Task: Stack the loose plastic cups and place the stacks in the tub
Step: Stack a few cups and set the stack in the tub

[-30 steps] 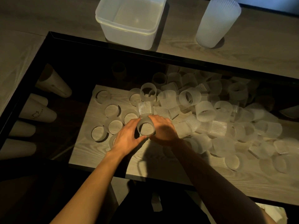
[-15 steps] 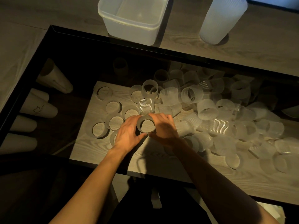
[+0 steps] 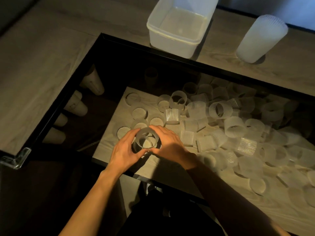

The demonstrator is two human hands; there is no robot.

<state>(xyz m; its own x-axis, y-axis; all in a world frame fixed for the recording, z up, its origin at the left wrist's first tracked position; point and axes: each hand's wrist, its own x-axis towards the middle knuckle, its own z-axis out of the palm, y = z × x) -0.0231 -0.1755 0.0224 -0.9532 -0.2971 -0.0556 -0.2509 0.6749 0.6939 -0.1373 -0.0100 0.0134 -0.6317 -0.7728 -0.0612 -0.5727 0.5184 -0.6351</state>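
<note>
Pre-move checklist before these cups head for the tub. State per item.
1. Grip: left hand and right hand both curl round the held cups: ok.
2. Nesting: one rim shows inside another; fully seated: cannot tell.
3. Tub upright, no lid: ok.
4. Room in tub: inside looks bare: ok.
5. Tall stack stands on the table beside the tub, not in it: not ok.
6. Loose cups: many lie unstacked: not ok.
</note>
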